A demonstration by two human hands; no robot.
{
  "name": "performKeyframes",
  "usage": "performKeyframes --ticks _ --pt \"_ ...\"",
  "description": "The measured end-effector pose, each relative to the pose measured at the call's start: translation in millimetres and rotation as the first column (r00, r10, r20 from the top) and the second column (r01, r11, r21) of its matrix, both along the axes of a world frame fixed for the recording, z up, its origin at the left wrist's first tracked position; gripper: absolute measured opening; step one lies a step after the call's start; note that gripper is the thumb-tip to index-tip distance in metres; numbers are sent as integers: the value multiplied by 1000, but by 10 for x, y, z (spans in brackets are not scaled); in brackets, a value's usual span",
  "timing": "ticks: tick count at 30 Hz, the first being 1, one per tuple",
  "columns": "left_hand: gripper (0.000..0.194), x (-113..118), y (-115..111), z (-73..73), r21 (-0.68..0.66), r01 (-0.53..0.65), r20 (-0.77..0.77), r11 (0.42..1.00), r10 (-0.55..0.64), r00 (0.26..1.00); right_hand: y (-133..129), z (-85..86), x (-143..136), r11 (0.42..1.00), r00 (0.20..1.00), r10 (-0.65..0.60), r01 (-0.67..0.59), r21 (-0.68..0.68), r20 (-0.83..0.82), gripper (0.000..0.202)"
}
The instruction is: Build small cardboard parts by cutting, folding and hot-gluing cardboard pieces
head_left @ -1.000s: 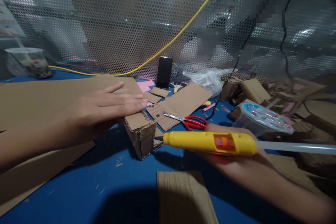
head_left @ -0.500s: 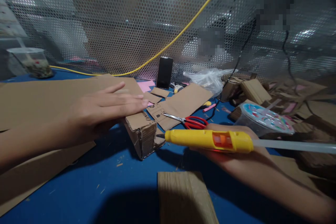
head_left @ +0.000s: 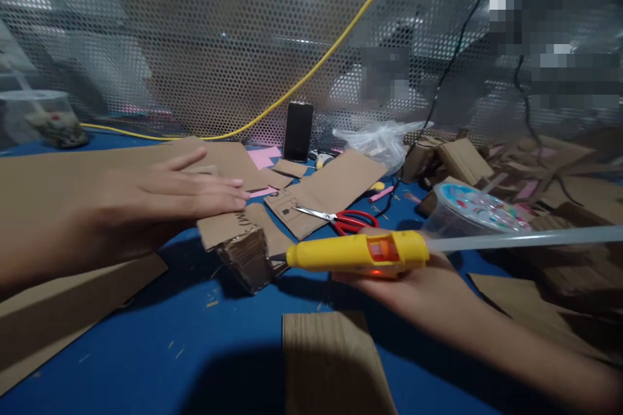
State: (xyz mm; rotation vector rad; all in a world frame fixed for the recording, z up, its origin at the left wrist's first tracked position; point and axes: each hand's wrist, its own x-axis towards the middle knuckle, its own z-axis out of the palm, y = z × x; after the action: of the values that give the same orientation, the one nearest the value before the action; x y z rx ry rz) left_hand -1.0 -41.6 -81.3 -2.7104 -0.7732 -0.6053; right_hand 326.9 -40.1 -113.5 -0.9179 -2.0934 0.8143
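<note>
Though near the cardboard block edge (head_left: 261,253), glue gun (head_left: 341,254) with room beneath.

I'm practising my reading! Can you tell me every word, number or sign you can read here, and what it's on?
"M)": on the cardboard block, beside the left fingers; any other letters there are unclear.
Printed signs on the flat cardboard under the scissors: too small to make out.
Colourful cup lid: no readable words.
</note>
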Motion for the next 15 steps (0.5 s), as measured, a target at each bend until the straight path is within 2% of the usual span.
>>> performKeyframes --ticks 2,3,4,6,8,15 --pt "49 -134 109 72 -25 161 -144 987 -163 976 -16 -11 -3 1000 1000 7 -8 -27 -11 15" --pt "52 -208 181 97 -61 235 -239 970 -242 940 -22 -18 -5 999 1000 7 -7 -33 -7 16" --pt "55 -281 258 112 -93 241 -280 966 -258 925 -28 -22 -8 999 1000 7 -7 -36 3 16" --pt "61 -408 399 111 -99 275 -223 956 -290 931 -41 -20 -20 999 1000 16 -15 -40 21 17" --pt "61 -487 492 87 -119 287 -232 951 -307 923 -53 -7 -35 999 999 11 -10 -36 38 19" --pt "58 -452 480 37 -132 263 -182 956 -285 941 -37 -5 -66 997 995 -21 13 72 101 22"
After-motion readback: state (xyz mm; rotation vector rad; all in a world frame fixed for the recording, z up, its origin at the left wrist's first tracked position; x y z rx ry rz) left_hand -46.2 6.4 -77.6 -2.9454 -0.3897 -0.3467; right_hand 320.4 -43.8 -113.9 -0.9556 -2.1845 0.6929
